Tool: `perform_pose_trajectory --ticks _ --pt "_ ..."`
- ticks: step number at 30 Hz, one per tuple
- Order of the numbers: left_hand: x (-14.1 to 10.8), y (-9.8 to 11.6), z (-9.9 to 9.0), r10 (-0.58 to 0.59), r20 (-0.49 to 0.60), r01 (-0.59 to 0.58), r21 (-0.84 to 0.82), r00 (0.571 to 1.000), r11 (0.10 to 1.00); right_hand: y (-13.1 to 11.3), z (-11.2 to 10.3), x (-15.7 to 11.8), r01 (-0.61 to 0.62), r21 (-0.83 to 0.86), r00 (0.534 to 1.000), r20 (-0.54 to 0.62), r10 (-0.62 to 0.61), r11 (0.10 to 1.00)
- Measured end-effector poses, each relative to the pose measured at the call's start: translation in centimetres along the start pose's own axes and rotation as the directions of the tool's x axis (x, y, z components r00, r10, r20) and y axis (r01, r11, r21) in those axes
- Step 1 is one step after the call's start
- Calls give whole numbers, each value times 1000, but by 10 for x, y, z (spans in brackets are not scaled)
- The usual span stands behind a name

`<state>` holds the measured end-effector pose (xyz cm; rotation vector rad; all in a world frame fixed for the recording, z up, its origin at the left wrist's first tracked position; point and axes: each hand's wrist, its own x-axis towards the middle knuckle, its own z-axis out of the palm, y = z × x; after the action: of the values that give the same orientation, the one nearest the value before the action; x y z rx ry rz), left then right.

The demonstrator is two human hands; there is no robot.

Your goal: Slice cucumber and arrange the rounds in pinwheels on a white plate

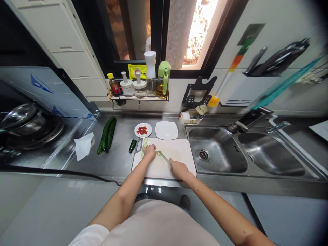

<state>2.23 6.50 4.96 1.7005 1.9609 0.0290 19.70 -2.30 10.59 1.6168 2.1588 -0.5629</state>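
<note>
My right hand (179,168) is closed round the handle of a knife, whose blade (165,159) points up and left over the white cutting board (179,150). A pale green cucumber slice (159,153) lies at the blade's tip. On the left part of the board, my left hand (149,152) has its fingers bent down onto cucumber slices (142,154), partly covering them. Another cucumber slice (146,140) lies near the board's top edge. Just left of the board is a dark green cucumber end piece (132,146).
Two whole cucumbers (107,135) and a white paper towel (84,146) lie to the left. Behind the board stand a plate (137,134) of chopped red pieces and a white plate (166,130). A double sink (217,150) is at right, a stove pot (23,119) at far left.
</note>
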Motion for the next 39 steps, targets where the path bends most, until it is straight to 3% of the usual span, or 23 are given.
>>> perform_pose_trajectory --ticks 9,21,39 --pt "0 0 0 4 -2 -4 -8 1000 1000 11 10 -11 9 -27 1000 -7 -9 1000" --pt "-2 2 -3 -9 3 9 3 1000 1000 0 -2 0 -3 -1 1000 25 3 1000" --pt "0 0 0 -3 1 3 -3 1000 1000 0 -1 4 21 -27 1000 6 -21 999"
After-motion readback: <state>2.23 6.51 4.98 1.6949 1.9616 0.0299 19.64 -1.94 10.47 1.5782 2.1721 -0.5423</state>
